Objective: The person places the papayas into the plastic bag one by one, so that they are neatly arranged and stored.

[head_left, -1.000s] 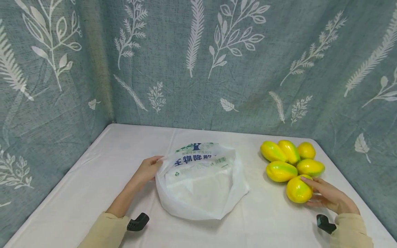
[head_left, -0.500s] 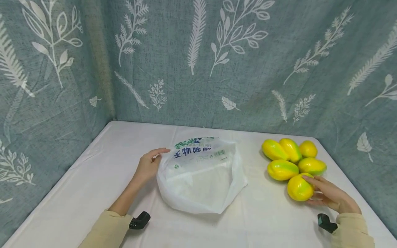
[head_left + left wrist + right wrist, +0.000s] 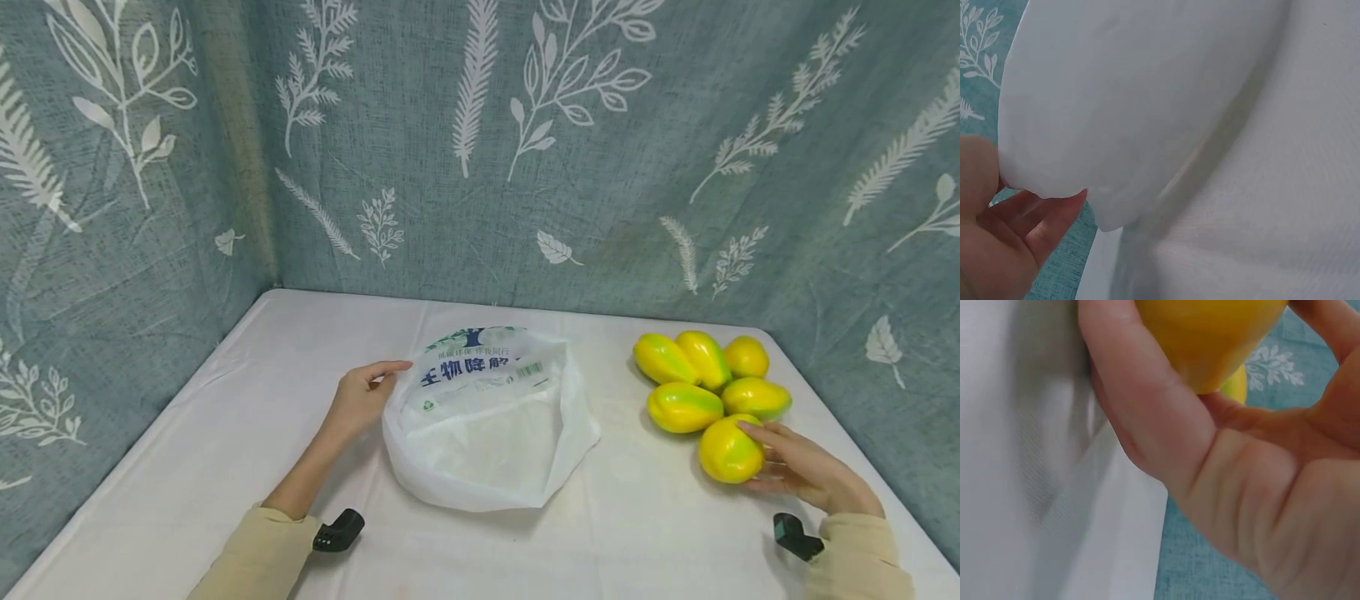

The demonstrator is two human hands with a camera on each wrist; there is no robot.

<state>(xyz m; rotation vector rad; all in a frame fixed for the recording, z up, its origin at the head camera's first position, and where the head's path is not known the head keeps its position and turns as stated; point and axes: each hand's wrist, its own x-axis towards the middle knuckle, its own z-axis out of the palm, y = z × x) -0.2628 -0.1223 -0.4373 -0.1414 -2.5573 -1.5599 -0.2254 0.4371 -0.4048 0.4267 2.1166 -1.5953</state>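
Observation:
A white plastic bag [image 3: 480,450] with green and blue print lies mouth-open in the middle of the table. My left hand [image 3: 363,400] pinches its left rim between thumb and fingers; in the left wrist view the bag's white side [image 3: 1122,100] hides part of the fingertips. On the right, my right hand [image 3: 806,467] grips a yellow-green mango [image 3: 729,450], thumb on top and fingers around its right side. That mango [image 3: 1210,337] fills the top of the right wrist view. Several more mangoes [image 3: 684,407] sit in a cluster just behind it.
A white cloth covers the table [image 3: 285,350]. Blue-green curtains [image 3: 435,225] with white leaf patterns stand along the back and both sides. A black wrist device [image 3: 339,531] is by the left sleeve, another [image 3: 797,536] by the right one.
My left hand has shifted slightly up along the bag's rim, with the forefinger straighter. The right hand and its mango have moved a little to the right. The view has tilted slightly.

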